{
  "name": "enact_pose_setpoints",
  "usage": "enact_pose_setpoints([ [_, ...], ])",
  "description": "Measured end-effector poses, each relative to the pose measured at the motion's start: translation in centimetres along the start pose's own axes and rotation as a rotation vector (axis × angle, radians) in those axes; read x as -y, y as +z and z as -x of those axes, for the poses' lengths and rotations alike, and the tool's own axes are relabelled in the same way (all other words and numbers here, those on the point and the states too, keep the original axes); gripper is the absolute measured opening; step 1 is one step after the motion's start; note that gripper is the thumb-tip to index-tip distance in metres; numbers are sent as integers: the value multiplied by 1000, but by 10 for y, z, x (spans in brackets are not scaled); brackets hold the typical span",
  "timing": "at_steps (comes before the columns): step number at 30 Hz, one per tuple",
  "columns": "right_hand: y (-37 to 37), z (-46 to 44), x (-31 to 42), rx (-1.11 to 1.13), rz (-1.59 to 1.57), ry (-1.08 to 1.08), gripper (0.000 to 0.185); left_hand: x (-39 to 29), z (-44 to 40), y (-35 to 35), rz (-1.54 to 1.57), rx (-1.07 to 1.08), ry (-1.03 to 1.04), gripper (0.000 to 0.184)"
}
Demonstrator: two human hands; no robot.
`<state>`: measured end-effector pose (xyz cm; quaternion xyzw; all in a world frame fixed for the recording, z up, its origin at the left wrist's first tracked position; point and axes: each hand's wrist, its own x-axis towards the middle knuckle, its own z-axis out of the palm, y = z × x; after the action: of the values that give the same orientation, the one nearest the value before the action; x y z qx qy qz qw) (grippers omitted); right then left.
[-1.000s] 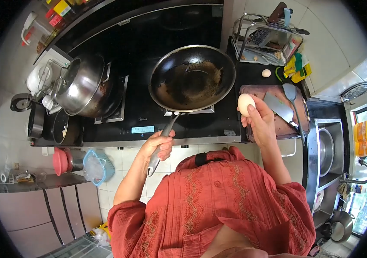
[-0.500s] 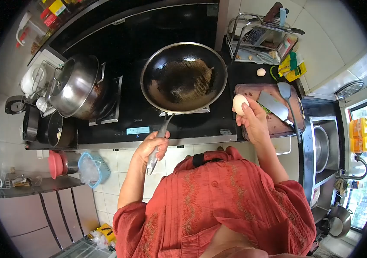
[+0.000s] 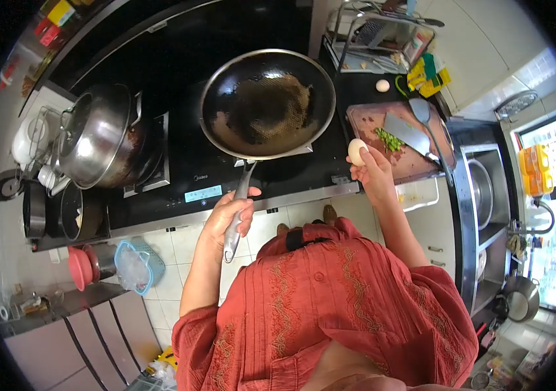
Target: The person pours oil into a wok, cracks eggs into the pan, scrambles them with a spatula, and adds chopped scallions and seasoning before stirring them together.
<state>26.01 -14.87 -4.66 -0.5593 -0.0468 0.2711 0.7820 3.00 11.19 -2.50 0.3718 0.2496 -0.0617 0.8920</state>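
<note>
Left hand (image 3: 229,218): closed around the grey handle (image 3: 231,240) of the wok (image 3: 267,104), over the front edge of the counter (image 3: 356,90). The free end of the handle projects below the fist, past that edge.

Right hand (image 3: 375,173): gripping an egg (image 3: 357,151) between thumb and fingers. The visible shell is whole. The egg is held up near the left edge of the cutting board (image 3: 409,164), to the right of the wok and apart from it.

Wok: positioned at the right burner of the black cooktop (image 3: 177,174), with its open side up. The dark interior carries brown, glossy patches. Contact with the burner support is hidden by the wok body.

Cutting board: located on the counter to the right of the cooktop. Chopped greens (image 3: 389,139) lie beside the left side of a cleaver (image 3: 408,135). A grey spatula (image 3: 420,111) has its head at the board's back edge; its handle extends to the front right corner.

Behind the board: a second egg (image 3: 382,85) lies on the counter. A yellow and green packet (image 3: 431,75) is to its right, and a metal rack (image 3: 382,39) stands toward the back edge.

Left burner: a large steel pot (image 3: 95,133) stands here.
</note>
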Motion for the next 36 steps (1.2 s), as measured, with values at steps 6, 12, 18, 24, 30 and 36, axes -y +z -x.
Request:
enact_pose_setpoints([
  [6,-25,12,-28,-179,164,-7,38,1,6,8,-98,-62,22,32],
  [12,-67,-3,-66,-142,759,-223,38,10,2,-13,62,131,58,55],
  [18,-66,6,-70,-63,991,-498,40,80,-15,-31,476,-26,142,61],
  [24,-74,24,-81,129,1209,-494,47,110,-37,21,33,-253,-17,38],
  [30,-73,27,-112,177,1366,-622,48,107,-58,54,-99,-206,46,28],
  [36,-59,27,-99,80,1206,-689,47,93,-38,65,-273,-150,32,28],
])
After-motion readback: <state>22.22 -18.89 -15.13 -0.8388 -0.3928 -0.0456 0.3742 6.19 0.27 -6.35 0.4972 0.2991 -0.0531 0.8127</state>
